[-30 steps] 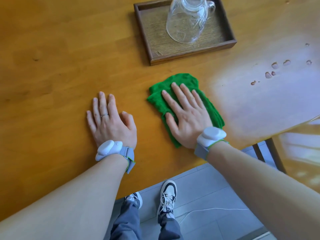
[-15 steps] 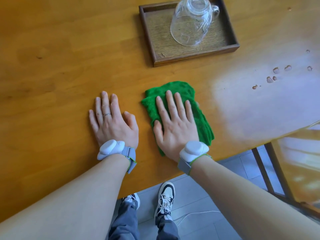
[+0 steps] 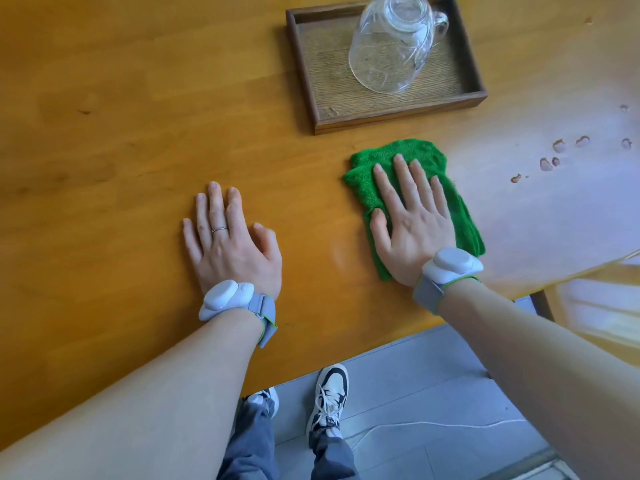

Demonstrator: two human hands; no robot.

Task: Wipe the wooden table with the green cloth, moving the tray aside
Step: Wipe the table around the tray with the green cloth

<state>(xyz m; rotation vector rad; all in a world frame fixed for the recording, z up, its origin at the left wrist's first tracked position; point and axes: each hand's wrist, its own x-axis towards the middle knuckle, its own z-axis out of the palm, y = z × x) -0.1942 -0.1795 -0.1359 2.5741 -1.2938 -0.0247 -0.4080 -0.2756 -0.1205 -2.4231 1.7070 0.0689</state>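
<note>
Green terry cloth [image 3: 446,199], folded into a rough oblong, lies on the orange-brown wooden table [image 3: 121,133] near its front edge, right of centre and just in front of the tray without touching it. The right hand [image 3: 412,233] lies flat on top of the cloth, fingers straight and slightly spread, palm pressing down; nothing is curled round the fabric. The left hand [image 3: 232,244] rests flat on the bare wood well to the left of the cloth, fingers straight, a thin silver ring [image 3: 219,230] on one finger. Each wrist carries a white, rounded device on a grey strap [image 3: 225,299].

Behind the cloth sits a shallow rectangular dark-brown wooden tray [image 3: 398,117] with a woven-looking floor. In it stands a clear glass jug with a handle [image 3: 391,46], turned upside down so that its wide mouth rests on the tray floor; nothing shows inside it. The jug's upper part is cut off by the frame edge.

To the right of the cloth and tray, on a pale, glare-washed patch of the tabletop, lies a scatter of small water droplets [image 3: 568,147], well apart from the cloth. Below the table edge are grey floor tiles [image 3: 433,375], the person's grey trousers and white-and-black sneakers [image 3: 329,393], and a thin white cable [image 3: 450,425] on the floor.
</note>
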